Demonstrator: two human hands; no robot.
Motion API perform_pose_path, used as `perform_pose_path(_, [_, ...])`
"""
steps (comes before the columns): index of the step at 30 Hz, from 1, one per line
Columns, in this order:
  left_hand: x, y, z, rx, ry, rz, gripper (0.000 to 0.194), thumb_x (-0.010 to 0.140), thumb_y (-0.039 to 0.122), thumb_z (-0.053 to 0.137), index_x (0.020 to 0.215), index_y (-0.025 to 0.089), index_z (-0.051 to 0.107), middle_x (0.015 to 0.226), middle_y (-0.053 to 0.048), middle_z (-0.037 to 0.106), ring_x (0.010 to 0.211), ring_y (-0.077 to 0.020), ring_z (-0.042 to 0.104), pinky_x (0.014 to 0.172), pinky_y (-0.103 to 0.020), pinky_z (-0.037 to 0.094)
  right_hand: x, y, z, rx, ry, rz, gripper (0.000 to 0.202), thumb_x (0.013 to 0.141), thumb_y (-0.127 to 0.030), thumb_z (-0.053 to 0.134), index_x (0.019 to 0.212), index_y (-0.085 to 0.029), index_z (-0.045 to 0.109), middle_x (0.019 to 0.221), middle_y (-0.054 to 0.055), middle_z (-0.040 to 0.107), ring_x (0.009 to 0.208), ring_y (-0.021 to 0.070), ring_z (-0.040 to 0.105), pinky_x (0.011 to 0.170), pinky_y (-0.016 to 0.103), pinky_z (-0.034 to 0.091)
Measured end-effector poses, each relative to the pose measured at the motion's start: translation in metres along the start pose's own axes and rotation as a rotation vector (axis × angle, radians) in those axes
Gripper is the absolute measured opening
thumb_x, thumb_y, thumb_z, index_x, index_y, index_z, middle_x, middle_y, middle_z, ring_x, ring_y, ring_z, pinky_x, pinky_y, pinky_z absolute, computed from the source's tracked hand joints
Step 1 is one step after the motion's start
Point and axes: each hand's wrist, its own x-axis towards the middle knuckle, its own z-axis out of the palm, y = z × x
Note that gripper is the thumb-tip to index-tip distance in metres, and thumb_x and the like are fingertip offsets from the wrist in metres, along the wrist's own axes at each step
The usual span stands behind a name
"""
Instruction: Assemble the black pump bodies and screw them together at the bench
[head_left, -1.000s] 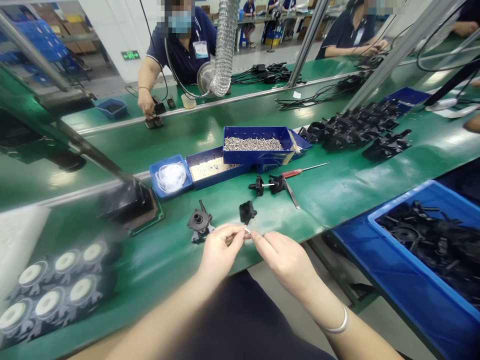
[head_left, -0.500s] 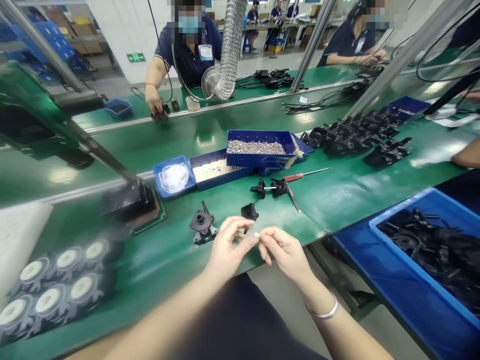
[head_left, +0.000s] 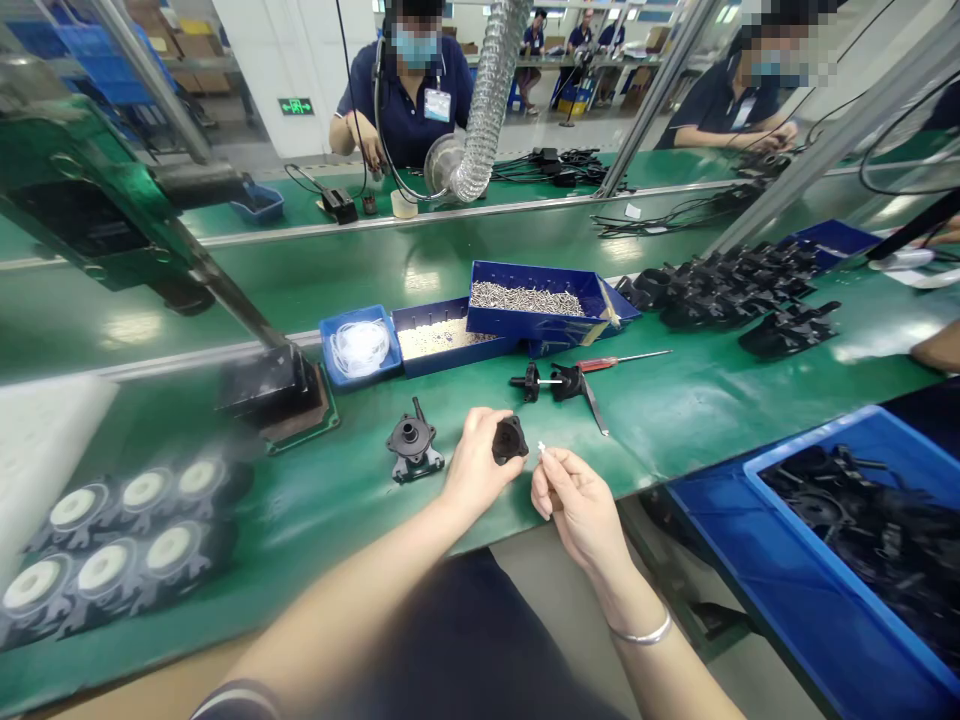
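Note:
My left hand [head_left: 481, 462] is closed round a small black housing [head_left: 511, 440], its hollow side facing up towards me. Just to its right, my right hand [head_left: 574, 490] pinches a tiny white piece [head_left: 541, 449] between thumb and forefinger; the piece does not touch the housing. A round black part with a spout [head_left: 411, 438] sits on the green table left of my left hand. Beyond my hands lie a black assembly with a white shaft [head_left: 551, 381] and a red-handled screwdriver [head_left: 600, 364].
Blue bins hold screws [head_left: 525, 298], small pale pieces [head_left: 442, 338] and white rings [head_left: 360, 348]. A green machine [head_left: 82, 200] and parts with cream discs [head_left: 105, 567] are at left. Black parts [head_left: 727, 285] and a blue crate [head_left: 757, 470] are at right. People sit across.
My left hand has moved from the white piece to the black housing and now holds it. The white piece stays in my right hand. The view has shifted slightly; the person opposite has drawn a hand back.

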Motion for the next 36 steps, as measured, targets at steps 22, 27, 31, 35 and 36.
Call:
perform_pose_path(22, [-0.037, 0.016, -0.017, -0.222, -0.042, -0.040, 0.045, 0.087, 0.018, 0.061, 0.129, 0.023, 0.046, 0.120, -0.009, 0.063, 0.100, -0.0203, 0.069, 0.084, -0.034, 0.059, -0.023, -0.020, 0.017, -0.377, -0.026, -0.064, 0.025, 0.094, -0.043, 0.058, 0.089, -0.019, 0.061, 0.060, -0.002, 0.063, 0.043, 0.0095, 0.052, 0.043, 0.023, 0.041])
perform_pose_path(27, [-0.037, 0.005, -0.018, 0.067, 0.028, 0.280, 0.037, 0.094, 0.013, 0.051, 0.129, 0.024, 0.050, 0.127, -0.007, 0.065, 0.121, -0.0202, 0.062, 0.103, -0.036, 0.052, -0.027, -0.027, 0.019, -0.502, -0.031, -0.082, 0.024, 0.097, -0.041, 0.053, 0.084, -0.021, 0.057, 0.057, -0.004, 0.060, 0.039, 0.0092, 0.052, 0.043, 0.023, 0.042])
perform_pose_path(31, [-0.037, 0.006, -0.020, 0.174, 0.018, 0.354, 0.036, 0.097, 0.013, 0.046, 0.130, 0.024, 0.050, 0.127, -0.007, 0.067, 0.120, -0.0189, 0.063, 0.104, -0.035, 0.052, -0.028, -0.024, 0.016, -0.759, -0.050, -0.261, 0.022, 0.101, -0.034, 0.046, 0.084, -0.022, 0.056, 0.057, -0.005, 0.058, 0.044, 0.0099, 0.055, 0.050, 0.024, 0.046])
perform_pose_path(35, [-0.040, 0.011, -0.022, 0.217, -0.014, 0.317, 0.036, 0.096, 0.013, 0.046, 0.131, 0.022, 0.049, 0.126, -0.008, 0.067, 0.119, -0.0193, 0.064, 0.102, -0.035, 0.054, -0.026, -0.019, 0.014, -0.985, -0.041, -0.469, 0.021, 0.101, -0.026, 0.043, 0.086, -0.021, 0.056, 0.059, -0.003, 0.058, 0.050, 0.0115, 0.056, 0.058, 0.026, 0.046])
perform_pose_path(36, [-0.041, 0.012, -0.022, 0.228, -0.007, 0.329, 0.037, 0.096, 0.013, 0.045, 0.132, 0.022, 0.049, 0.126, -0.009, 0.067, 0.119, -0.0194, 0.064, 0.102, -0.035, 0.054, -0.025, -0.017, 0.014, -0.984, -0.045, -0.485, 0.019, 0.101, -0.024, 0.043, 0.088, -0.021, 0.056, 0.060, -0.003, 0.058, 0.050, 0.0117, 0.056, 0.060, 0.027, 0.046])
